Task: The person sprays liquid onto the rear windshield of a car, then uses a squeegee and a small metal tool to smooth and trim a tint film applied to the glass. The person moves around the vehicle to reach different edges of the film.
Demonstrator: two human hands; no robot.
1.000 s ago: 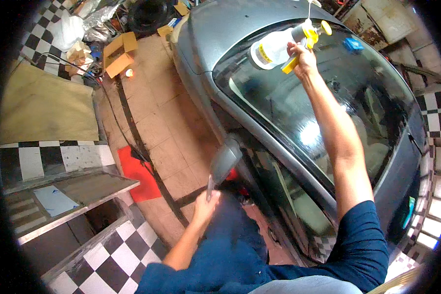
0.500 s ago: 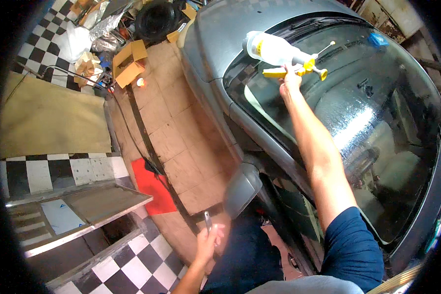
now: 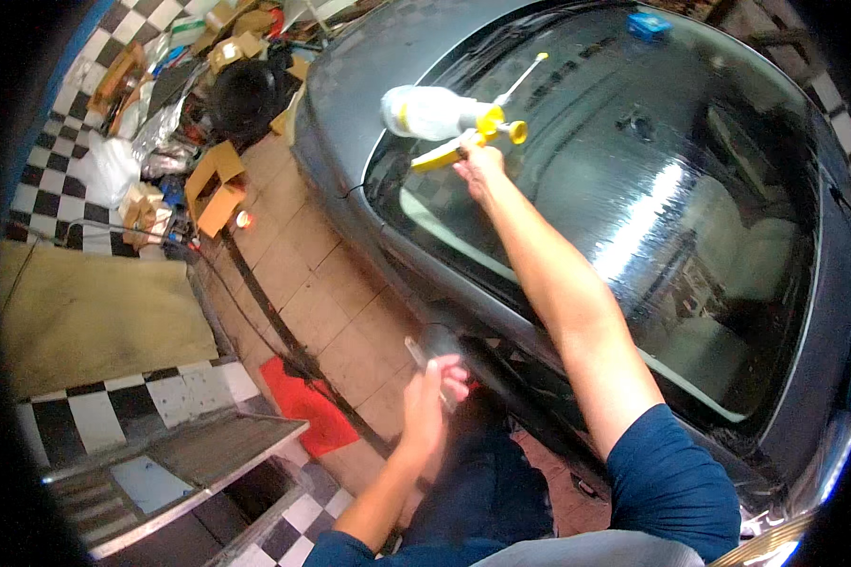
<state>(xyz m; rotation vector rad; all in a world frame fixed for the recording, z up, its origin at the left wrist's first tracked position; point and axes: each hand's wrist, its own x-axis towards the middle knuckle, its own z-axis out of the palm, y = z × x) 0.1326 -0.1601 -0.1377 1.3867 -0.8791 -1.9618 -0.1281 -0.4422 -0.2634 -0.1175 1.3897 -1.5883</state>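
My right hand (image 3: 477,165) grips the yellow trigger handle of a translucent pump spray bottle (image 3: 421,111) with a thin wand, lying sideways in the air over the upper left of the windshield (image 3: 690,236). Wet streaks cover the glass of the grey car (image 3: 340,113). My left hand (image 3: 437,392) holds a slim tool (image 3: 414,352), apparently metal or clear, beside the side mirror (image 3: 444,335); its exact kind is unclear. A small blue object (image 3: 648,25) sits at the top of the windshield.
Left of the car are a tiled floor (image 3: 303,255), an open cardboard box (image 3: 216,184), a tyre (image 3: 241,99), piled clutter and a hose (image 3: 227,283). A red mat (image 3: 307,416), a metal-topped ledge (image 3: 199,454) and a khaki sheet (image 3: 104,321) are nearer me.
My right hand and bottle have moved left, the bottle now lying flatter with its wand pointing up-right. My left hand has risen slightly, and the view has shifted.
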